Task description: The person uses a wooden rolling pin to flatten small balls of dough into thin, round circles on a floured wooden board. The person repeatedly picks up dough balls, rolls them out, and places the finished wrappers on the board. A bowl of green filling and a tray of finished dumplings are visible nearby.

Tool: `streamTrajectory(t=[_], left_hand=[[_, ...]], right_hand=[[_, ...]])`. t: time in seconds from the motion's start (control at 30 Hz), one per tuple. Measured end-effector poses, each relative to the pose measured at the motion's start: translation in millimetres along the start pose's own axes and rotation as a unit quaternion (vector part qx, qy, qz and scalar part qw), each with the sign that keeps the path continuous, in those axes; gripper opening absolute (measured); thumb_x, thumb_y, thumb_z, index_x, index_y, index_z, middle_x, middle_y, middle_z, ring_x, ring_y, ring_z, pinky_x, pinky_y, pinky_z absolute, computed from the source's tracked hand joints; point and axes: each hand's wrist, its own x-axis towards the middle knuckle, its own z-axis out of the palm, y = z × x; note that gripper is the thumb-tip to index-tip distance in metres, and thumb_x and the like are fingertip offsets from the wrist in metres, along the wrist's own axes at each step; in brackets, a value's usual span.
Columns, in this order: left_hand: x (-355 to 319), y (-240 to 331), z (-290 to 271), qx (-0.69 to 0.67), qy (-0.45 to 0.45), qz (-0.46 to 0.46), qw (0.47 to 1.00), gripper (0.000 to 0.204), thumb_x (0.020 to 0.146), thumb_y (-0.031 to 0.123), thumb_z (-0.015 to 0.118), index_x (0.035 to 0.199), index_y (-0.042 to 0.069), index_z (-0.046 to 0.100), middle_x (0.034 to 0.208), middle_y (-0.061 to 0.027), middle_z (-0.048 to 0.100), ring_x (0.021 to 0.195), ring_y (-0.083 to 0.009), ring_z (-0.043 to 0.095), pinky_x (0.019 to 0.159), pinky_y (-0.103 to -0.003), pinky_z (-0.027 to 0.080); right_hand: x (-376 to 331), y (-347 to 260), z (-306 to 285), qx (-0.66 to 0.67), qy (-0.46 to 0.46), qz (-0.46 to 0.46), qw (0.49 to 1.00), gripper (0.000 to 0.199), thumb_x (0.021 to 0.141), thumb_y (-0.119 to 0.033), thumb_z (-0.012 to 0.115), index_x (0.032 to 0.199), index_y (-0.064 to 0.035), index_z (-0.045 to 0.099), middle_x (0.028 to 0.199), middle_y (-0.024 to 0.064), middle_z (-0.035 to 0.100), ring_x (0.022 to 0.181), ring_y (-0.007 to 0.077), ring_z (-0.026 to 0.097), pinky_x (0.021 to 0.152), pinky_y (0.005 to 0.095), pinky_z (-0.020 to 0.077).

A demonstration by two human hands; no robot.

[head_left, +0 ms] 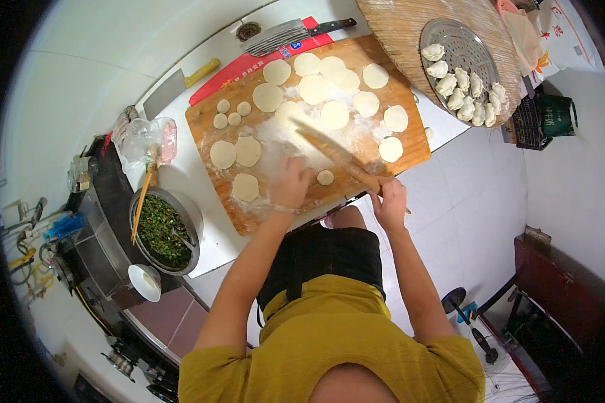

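A wooden rolling pin (341, 158) slants over the floured board (205, 127), its near end gripped in my right hand (388, 203) by the board's front edge. My left hand (292, 185) is smeared by motion above the flour, so its fingers cannot be made out. Between the two hands lies a small flattened dough piece (325, 177). Thin round dough wrappers (268, 97) are spread over the far part of the board, and several more (245, 187) lie left of my left hand. Several small dough balls (223, 106) sit together at the left.
A pot of chopped green filling (158, 228) with chopsticks (142, 201) stands left, beside a white bowl (144, 282). Behind the board lie a cleaver (165, 94) and a black-handled knife (282, 37). At far right, dumplings (456, 99) rest on a perforated metal tray (444, 33).
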Motion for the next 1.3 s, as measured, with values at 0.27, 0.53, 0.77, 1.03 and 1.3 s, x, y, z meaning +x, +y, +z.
streamTrajectory(t=[0.27, 0.53, 0.77, 1.03, 1.3], left_hand=[[7, -33, 4, 0.170, 0.047, 0.226, 0.958, 0.069, 0.086, 0.029, 0.061, 0.144, 0.003, 0.036, 0.152, -0.0165, 0.033, 0.140, -0.0393, 0.028, 0.114, -0.052, 0.024], [-24, -35, -1, 0.162, -0.006, 0.229, 0.960, 0.075, 0.085, 0.034, 0.061, 0.148, 0.005, 0.030, 0.156, -0.0160, 0.025, 0.143, -0.0387, 0.022, 0.116, -0.052, 0.020], [37, -16, 4, 0.161, 0.062, 0.193, 0.966, 0.075, 0.086, 0.025, 0.061, 0.149, 0.004, 0.026, 0.156, -0.0230, 0.020, 0.143, -0.0456, 0.017, 0.116, -0.053, 0.017], [-22, -49, 12, 0.143, 0.039, 0.231, 0.962, 0.080, 0.081, 0.034, 0.069, 0.148, 0.011, 0.033, 0.155, -0.0165, 0.026, 0.142, -0.0409, 0.022, 0.116, -0.052, 0.020], [10, -28, 17, 0.190, 0.067, 0.507, 0.838, 0.042, 0.082, 0.023, 0.066, 0.121, 0.011, 0.059, 0.131, -0.0099, 0.055, 0.124, -0.0270, 0.051, 0.104, -0.047, 0.042]], right_hand=[[29, -17, 28, -0.137, -0.098, -0.068, 0.983, 0.061, 0.081, -0.034, 0.069, 0.134, -0.0136, 0.048, 0.141, 0.0134, 0.043, 0.121, 0.0321, 0.048, 0.098, 0.0467, 0.0389], [11, -16, 29, -0.179, -0.120, -0.056, 0.975, 0.075, 0.088, -0.044, 0.055, 0.152, -0.0188, 0.027, 0.159, 0.0141, 0.018, 0.144, 0.0385, 0.021, 0.114, 0.0604, 0.0164], [75, -17, 38, -0.203, -0.012, 0.001, 0.979, 0.070, 0.092, -0.045, 0.051, 0.152, -0.0198, 0.027, 0.159, 0.0146, 0.017, 0.144, 0.0394, 0.020, 0.115, 0.0599, 0.0123], [9, -27, 16, -0.129, -0.091, -0.102, 0.982, 0.071, 0.078, -0.035, 0.071, 0.139, -0.0115, 0.044, 0.131, 0.0156, 0.048, 0.125, 0.0347, 0.046, 0.106, 0.0534, 0.0328], [18, -8, 15, 0.075, -0.124, -0.044, 0.988, 0.038, 0.081, -0.021, 0.071, 0.113, -0.0072, 0.056, 0.099, 0.0104, 0.059, 0.095, 0.0311, 0.061, 0.076, 0.0417, 0.0515]])
